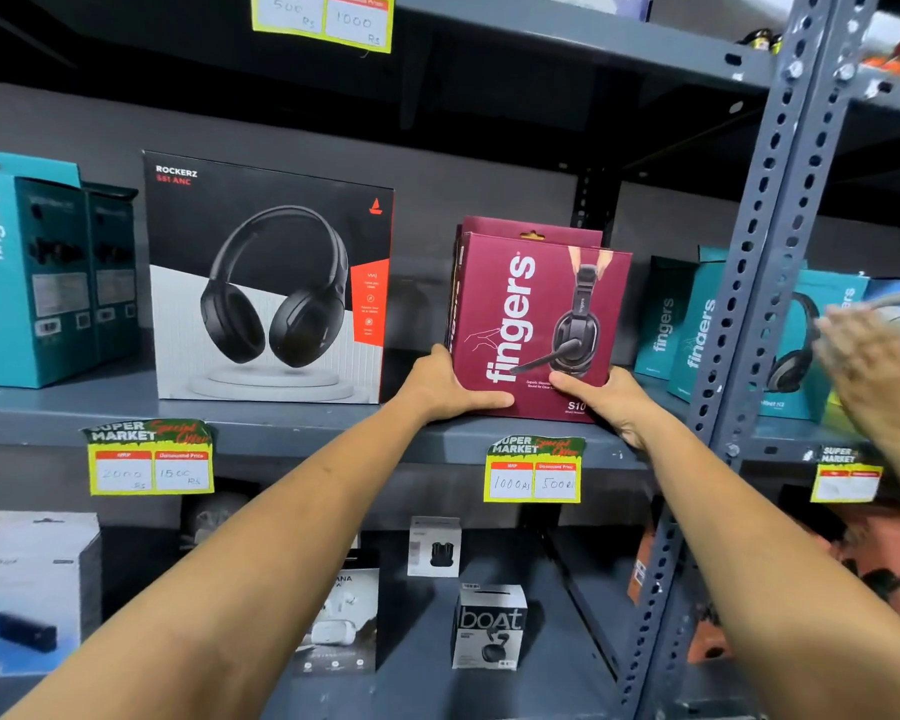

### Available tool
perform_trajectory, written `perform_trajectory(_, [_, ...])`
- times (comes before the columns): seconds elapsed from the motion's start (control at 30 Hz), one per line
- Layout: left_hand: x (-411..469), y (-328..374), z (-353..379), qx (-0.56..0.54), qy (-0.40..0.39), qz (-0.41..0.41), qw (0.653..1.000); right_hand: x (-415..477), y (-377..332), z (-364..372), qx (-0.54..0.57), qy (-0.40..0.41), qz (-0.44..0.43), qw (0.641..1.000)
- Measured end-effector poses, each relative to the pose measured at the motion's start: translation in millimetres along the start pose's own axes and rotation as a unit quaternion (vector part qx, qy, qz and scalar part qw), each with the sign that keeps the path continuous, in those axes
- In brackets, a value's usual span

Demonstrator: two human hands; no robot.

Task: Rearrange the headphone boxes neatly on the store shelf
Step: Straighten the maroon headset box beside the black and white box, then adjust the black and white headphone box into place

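Head view: both hands grasp the maroon fingers box (536, 324) at its lower corners, left hand (445, 384) on the left edge, right hand (611, 402) under the right. The box stands upright at the front lip of the grey shelf (292, 426), another maroon box just behind it. Open shelf separates it from the black Rockerz box (271, 283); teal boxes (697, 324) stand near the slotted upright (749, 283).

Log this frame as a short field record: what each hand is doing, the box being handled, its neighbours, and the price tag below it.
left hand: grips lower left edge of maroon fingers box
right hand: grips its lower right corner
box state: upright, at shelf front edge, a second maroon box behind it
left neighbour: black Rockerz box, apart
right neighbour: teal fingers boxes
price tag: 1000, 500
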State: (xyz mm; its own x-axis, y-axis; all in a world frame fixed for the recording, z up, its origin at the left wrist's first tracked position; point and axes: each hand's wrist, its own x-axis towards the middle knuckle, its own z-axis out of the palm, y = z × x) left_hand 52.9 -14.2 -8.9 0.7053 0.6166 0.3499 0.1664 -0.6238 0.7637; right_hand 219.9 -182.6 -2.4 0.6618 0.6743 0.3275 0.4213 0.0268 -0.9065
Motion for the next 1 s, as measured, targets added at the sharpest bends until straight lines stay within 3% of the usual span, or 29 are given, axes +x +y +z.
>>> perform_trajectory(0.17, [-7, 6, -1, 0.025, 0.042, -0.001, 0.999, -4, -5, -2, 0.063, -0.009, 0.024, 0.998])
perform_trajectory(0.3, [-29, 9, -14, 0.038, 0.147, 0.022, 0.988, -14, -8, 3, 0.104, 0.120, 0.003, 0.987])
perform_trajectory(0.37, [-43, 1, -27, 0.010, 0.208, 0.051, 0.977, -30, -12, 14, 0.038, 0.228, -0.056, 0.971])
perform_trajectory(0.47, [-68, -12, -53, -0.011, 0.308, 0.117, 0.944, -46, -18, 35, -0.105, 0.365, -0.244, 0.892])
perform_trajectory(0.53, [-82, -22, -80, 0.008, 0.347, 0.139, 0.928, -51, -34, 57, -0.151, 0.369, -0.349, 0.848])
perform_trajectory(0.63, [-93, -46, -125, 0.029, 0.416, 0.135, 0.899, -53, -64, 105, -0.172, 0.321, -0.413, 0.834])
perform_trajectory(0.73, [-97, -73, -166, 0.044, 0.424, 0.055, 0.903, -57, -86, 161, -0.167, 0.242, -0.349, 0.890])
perform_trajectory(0.87, [-103, -114, -197, 0.091, 0.312, 0.004, 0.946, -46, -93, 216, -0.196, 0.092, -0.083, 0.973])
perform_trajectory(0.93, [-104, -126, -205, 0.115, 0.289, 0.000, 0.950, -41, -88, 230, -0.184, 0.026, 0.006, 0.983])
perform_trajectory(1.0, [-97, -130, -213, 0.104, 0.270, -0.027, 0.957, -35, -79, 236, -0.199, 0.011, 0.001, 0.980])
